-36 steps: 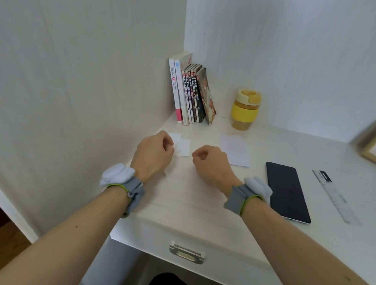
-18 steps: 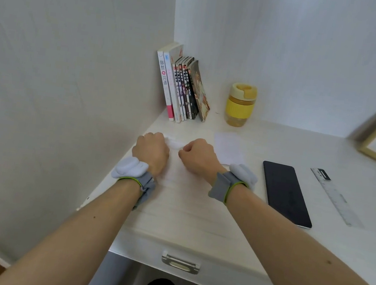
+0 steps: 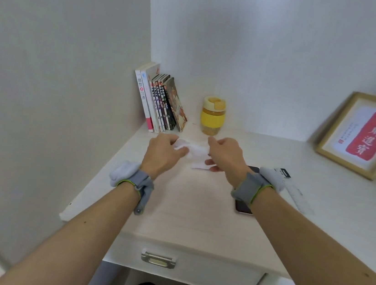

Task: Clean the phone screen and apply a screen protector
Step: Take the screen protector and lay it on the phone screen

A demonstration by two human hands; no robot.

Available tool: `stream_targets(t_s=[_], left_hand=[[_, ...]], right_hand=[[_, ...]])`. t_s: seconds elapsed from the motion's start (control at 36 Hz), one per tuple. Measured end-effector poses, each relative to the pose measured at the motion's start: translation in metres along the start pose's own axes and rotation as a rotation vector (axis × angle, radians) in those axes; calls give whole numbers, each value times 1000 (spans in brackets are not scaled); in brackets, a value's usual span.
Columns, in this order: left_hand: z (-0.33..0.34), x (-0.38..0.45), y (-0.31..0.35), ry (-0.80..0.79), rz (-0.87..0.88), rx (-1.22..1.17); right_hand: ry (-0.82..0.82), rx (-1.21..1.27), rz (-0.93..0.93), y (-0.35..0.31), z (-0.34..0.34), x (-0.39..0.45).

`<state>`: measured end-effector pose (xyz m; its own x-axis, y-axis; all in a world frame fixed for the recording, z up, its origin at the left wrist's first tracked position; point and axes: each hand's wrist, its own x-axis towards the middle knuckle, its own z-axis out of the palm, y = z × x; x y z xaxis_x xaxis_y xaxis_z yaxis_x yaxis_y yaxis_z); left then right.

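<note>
Pinched between both hands above the pale wooden desk (image 3: 184,213): a small crumpled white wipe (image 3: 193,151), left hand (image 3: 164,153) gripping one end, right hand (image 3: 225,157) the other. Just right, mostly hidden under the right wrist, flat black phone (image 3: 241,208). Beyond, clear plastic ruler (image 3: 295,194), yellow lidded cup (image 3: 212,115), leaning row of books (image 3: 161,103), gold-framed red calligraphy print (image 3: 365,134).

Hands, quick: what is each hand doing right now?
Left hand: gripping one end of the small crumpled white wipe.
Right hand: pinching the wipe's other end.
</note>
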<state>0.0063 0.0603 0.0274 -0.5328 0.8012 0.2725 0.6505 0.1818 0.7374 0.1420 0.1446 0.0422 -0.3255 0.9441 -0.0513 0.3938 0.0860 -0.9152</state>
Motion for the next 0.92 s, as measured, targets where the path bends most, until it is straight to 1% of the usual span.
stream_targets(t_s=[0.06,0.11,0.19,0.25,0.31,0.39,0.47,0.53,0.67,0.75,0.83,0.92], left_hand=[[6,-5,7,-35,-5,-48],[14,-13,18,-80,0,-83],[25,-23,30,-128,31,-89],[29,-25,33,-164,17,-101],[32,-26,37,-255,-40,-165],[29,-30,41,-403,-172,-350],[21,-31,40,-459,-319,-606],[17,-29,35,-444,-389,-642],[12,-19,13,-348,-385,-514],[8,-9,-1,-246,-368,-438],[2,5,-21,-109,-343,-284],[-5,17,-37,4,-341,-200]], right_hand=[[-89,146,93,4,-11,-2],[-140,245,150,9,-25,-8],[-155,346,182,18,-45,-19],[-162,390,198,23,-51,-20],[-156,408,208,27,-55,-21],[-130,379,196,31,-54,-20],[-124,274,143,32,-43,-17],[-141,235,104,30,-32,-13],[-161,200,21,20,0,-5],[-141,174,0,17,20,2],[-159,180,44,15,41,11],[-194,168,74,12,61,19]])
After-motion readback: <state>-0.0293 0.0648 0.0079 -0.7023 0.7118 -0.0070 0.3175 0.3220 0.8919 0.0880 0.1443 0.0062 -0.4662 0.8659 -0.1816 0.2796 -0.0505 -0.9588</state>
